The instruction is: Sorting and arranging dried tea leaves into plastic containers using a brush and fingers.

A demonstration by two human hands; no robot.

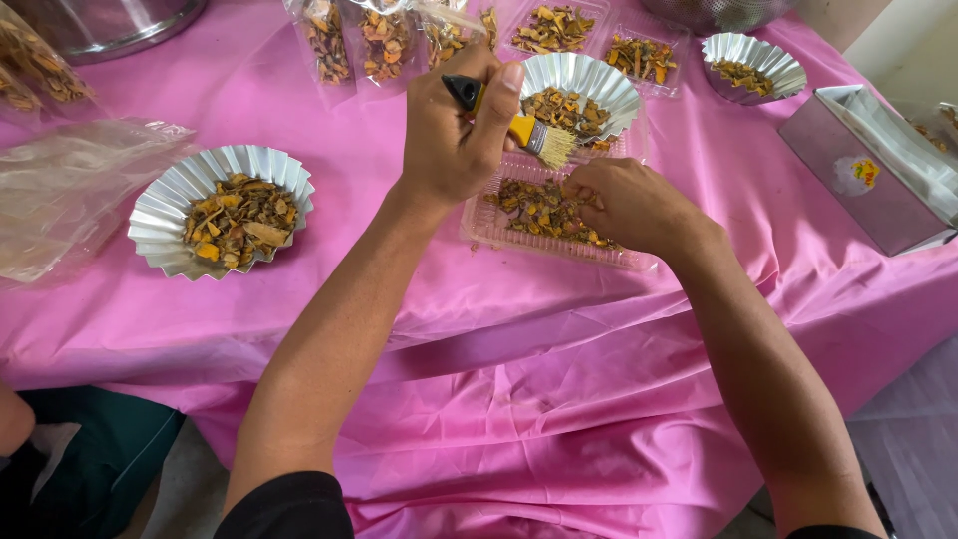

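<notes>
Pink cloth covers the worktop and hangs in folds over its near edge. At the middle, the left hand has its fingers wrapped round a small brush with a black and yellow handle, its pale bristles pointing right and down, just above a clear plastic tray of dried yellow-brown slices. The right hand rests on the right part of that tray, fingers curled down among the slices; whether they pinch any piece cannot be told. Just behind the tray stands a pleated foil cup holding more of the same slices, touching or nearly touching the tray's far edge. Another filled foil cup sits well apart at the left, and a third lies at the far right. Along the far side stand clear bags and two small clear boxes of the slices. A silver rectangular box lies at the right edge, and crumpled clear plastic at the far left.
</notes>
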